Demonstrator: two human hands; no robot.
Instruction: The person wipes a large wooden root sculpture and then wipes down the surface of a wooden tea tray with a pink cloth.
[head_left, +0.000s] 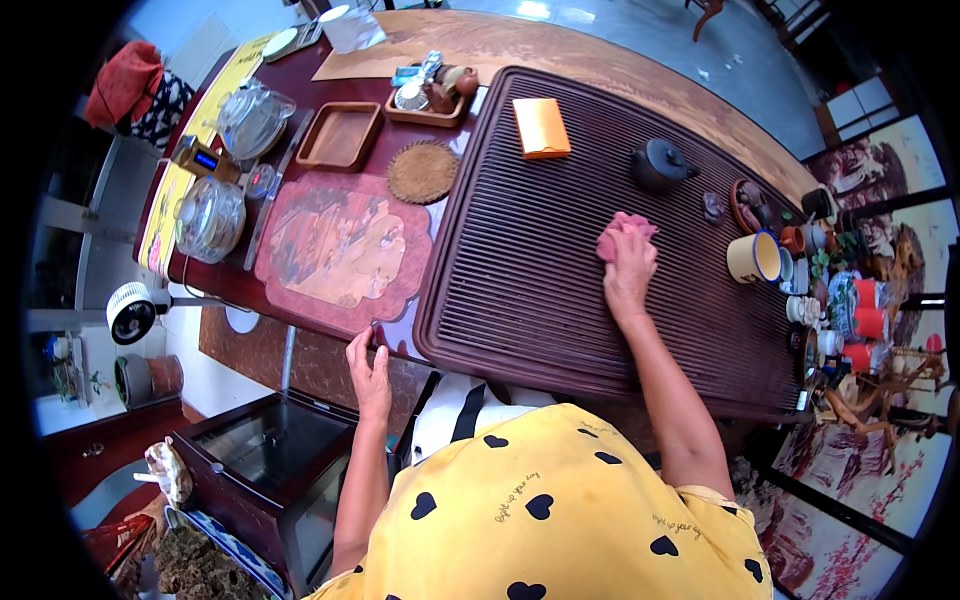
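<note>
left hand (369,372) rests flat, fingers together, on table edge (400,345); right hand (628,270) presses pink cloth (622,231) onto slatted tray (540,250).

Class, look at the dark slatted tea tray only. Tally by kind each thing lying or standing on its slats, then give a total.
Pink crumpled cloth, under the right hand: 1
Orange folded rectangular cloth: 1
Dark brown clay teapot with lid: 1
Total: 3
The left hand rests on the table edge, off the dark slatted wooden tea tray.

A dark teapot (660,163), orange folded cloth (541,127) and woven coaster (423,172) sit apart.
</note>
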